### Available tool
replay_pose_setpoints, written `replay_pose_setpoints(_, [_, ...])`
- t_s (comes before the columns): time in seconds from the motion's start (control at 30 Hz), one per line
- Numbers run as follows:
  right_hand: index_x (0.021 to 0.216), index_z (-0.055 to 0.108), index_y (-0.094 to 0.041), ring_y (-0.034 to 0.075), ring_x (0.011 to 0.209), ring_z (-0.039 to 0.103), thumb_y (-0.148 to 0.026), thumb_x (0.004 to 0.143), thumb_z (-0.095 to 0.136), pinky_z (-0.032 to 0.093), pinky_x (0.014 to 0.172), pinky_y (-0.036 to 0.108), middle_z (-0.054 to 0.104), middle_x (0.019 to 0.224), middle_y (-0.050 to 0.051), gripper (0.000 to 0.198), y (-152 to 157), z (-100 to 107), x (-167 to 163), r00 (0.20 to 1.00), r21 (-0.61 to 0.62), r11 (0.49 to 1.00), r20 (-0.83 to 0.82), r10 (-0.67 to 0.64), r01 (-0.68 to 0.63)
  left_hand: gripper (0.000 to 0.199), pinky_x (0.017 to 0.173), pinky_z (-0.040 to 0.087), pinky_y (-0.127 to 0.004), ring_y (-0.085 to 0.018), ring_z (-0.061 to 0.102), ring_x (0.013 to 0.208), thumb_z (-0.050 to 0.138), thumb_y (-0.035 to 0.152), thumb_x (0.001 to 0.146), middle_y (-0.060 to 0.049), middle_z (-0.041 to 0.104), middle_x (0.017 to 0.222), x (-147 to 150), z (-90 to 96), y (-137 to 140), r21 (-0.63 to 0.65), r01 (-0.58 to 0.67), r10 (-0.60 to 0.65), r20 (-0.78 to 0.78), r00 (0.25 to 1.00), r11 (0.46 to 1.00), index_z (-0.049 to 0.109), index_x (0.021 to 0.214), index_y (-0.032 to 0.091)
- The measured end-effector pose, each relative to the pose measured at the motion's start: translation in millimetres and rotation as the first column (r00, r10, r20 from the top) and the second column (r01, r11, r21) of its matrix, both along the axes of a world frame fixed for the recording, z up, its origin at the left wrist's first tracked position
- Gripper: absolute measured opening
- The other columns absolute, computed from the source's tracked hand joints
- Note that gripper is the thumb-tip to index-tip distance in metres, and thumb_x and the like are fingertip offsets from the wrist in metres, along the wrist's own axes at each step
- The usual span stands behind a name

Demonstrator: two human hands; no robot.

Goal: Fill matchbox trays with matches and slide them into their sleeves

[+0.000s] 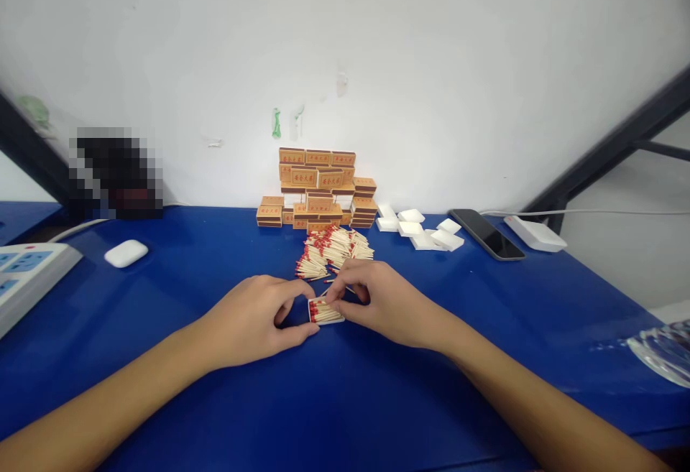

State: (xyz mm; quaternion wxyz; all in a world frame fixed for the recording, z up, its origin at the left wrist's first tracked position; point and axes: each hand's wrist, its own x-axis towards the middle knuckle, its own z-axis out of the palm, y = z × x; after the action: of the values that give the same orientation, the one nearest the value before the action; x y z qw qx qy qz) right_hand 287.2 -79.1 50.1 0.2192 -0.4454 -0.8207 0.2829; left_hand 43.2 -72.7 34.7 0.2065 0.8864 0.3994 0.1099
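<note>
A small white matchbox tray (335,323) lies on the blue table (334,407), filled with red-tipped matches (322,312). Around its left end, the thumb and index finger of my left hand (251,317) are closed, one on the near side and one on the far side. My right hand (391,303) covers the tray's right end, its thumb and fingers pinched on matches there; the fingertips partly hide them. Just beyond both hands spreads a loose pile of matches (331,248), with a few strays close to the right fingers.
Matchboxes (319,179) are stacked against the wall behind the pile. To their right are several white trays (412,229), a phone (488,235) and a white box (535,233). A white case (126,253) and a power strip (37,278) are at left; clear plastic (665,353) lies far right.
</note>
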Motion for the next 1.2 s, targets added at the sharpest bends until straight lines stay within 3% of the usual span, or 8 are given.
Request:
replay_pose_setpoints(0.17, [0.088, 0.077, -0.021, 0.011, 0.065, 0.052, -0.016, 0.091, 0.07, 0.039, 0.066, 0.026, 0.068, 0.076, -0.002, 0.009, -1, 0, 1, 0.999, 0.023, 0.999, 0.021, 0.037, -0.038, 0.031, 0.055, 0.032, -0.026, -0.012, 0.052, 0.056, 0.069, 0.047, 0.092, 0.006, 0.055, 0.063, 0, 1.5, 0, -0.014, 0.005, -0.005, -0.003, 1.0, 1.0, 0.071, 0.114, 0.025])
replay_pose_setpoints(0.33, [0.088, 0.075, -0.021, 0.012, 0.069, 0.054, -0.022, 0.094, 0.067, 0.038, 0.066, 0.028, 0.068, 0.079, -0.001, 0.009, 10, 8, 17, 0.996, 0.137, 0.99, 0.078, -0.049, 0.038, 0.034, 0.057, 0.034, -0.026, -0.013, 0.054, 0.057, 0.067, 0.048, 0.093, 0.006, 0.056, 0.064, 1, 1.5, 1, 0.009, 0.008, -0.008, -0.012, 1.0, 1.0, 0.071, 0.117, 0.024])
replay_pose_setpoints(0.43, [0.086, 0.073, -0.021, 0.012, 0.069, 0.054, -0.025, 0.095, 0.067, 0.038, 0.065, 0.028, 0.068, 0.079, -0.001, 0.012, 14, 10, 23, 0.993, 0.134, 0.99, 0.104, -0.056, 0.042, 0.035, 0.057, 0.033, -0.026, -0.013, 0.054, 0.058, 0.066, 0.049, 0.094, 0.006, 0.056, 0.064, 1, 0.2, 1, 0.024, 0.014, -0.014, -0.022, 1.0, 1.0, 0.07, 0.118, 0.024])
replay_pose_setpoints(0.6, [0.086, 0.07, -0.019, 0.014, 0.074, 0.057, -0.016, 0.091, 0.067, 0.039, 0.068, 0.028, 0.068, 0.082, 0.0, 0.007, 11, 8, 21, 0.982, 0.152, 0.988, 0.18, -0.062, 0.034, 0.034, 0.056, 0.034, -0.026, -0.013, 0.054, 0.057, 0.066, 0.049, 0.094, 0.006, 0.056, 0.064, -1, -1.0, 0, 0.043, 0.026, -0.025, -0.015, 1.0, 0.999, 0.07, 0.118, 0.024])
replay_pose_setpoints(0.93, [0.083, 0.069, -0.019, 0.013, 0.07, 0.055, -0.016, 0.094, 0.063, 0.038, 0.066, 0.027, 0.065, 0.075, -0.001, 0.013, 6, 6, 17, 0.98, 0.12, 0.989, 0.19, 0.064, -0.088, 0.032, 0.055, 0.033, -0.025, -0.013, 0.054, 0.057, 0.067, 0.047, 0.094, 0.006, 0.056, 0.063, 0, -0.3, 1, 0.058, 0.029, -0.029, -0.009, 1.0, 0.998, 0.071, 0.116, 0.024])
replay_pose_setpoints(1.2, [0.084, 0.061, -0.019, 0.014, 0.074, 0.054, -0.017, 0.097, 0.062, 0.037, 0.066, 0.027, 0.065, 0.085, 0.002, 0.013, 5, -1, 15, 0.976, 0.138, 0.982, 0.193, 0.099, -0.127, 0.033, 0.054, 0.032, -0.025, -0.013, 0.053, 0.056, 0.067, 0.047, 0.094, 0.005, 0.057, 0.063, 0, -1.0, 1, 0.063, 0.042, -0.042, -0.003, 0.999, 0.997, 0.071, 0.117, 0.023])
